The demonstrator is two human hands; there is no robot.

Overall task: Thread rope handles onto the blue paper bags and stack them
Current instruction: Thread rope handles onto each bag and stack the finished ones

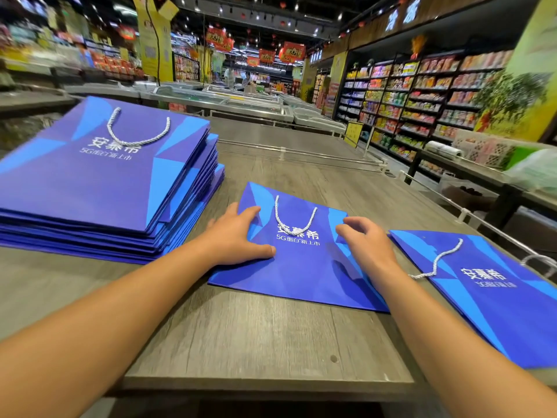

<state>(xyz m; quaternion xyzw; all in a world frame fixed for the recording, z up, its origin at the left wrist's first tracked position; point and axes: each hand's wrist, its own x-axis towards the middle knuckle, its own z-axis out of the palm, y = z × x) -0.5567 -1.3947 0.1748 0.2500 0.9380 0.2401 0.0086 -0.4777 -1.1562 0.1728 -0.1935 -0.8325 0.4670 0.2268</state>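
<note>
A flat blue paper bag (304, 267) with a white rope handle (294, 217) lies on the grey wooden table (259, 336) in front of me. My left hand (238, 236) lies on its left edge with fingers spread and thumb flat on the paper. My right hand (366, 241) rests on the bag's right side, fingers loosely bent over the edge. A tall stack of blue bags (102, 185) stands at the left, its top bag carrying a rope handle (137, 129). Another blue bag (494, 294) lies at the right with a rope (437, 262) trailing across it.
A low clear rail (328, 152) borders the table's far and right sides. A loose loop of white rope (539, 260) sits at the right edge. Freezer chests (241, 101) lie beyond the table, and stocked shelves (422, 95) line the aisle at the right.
</note>
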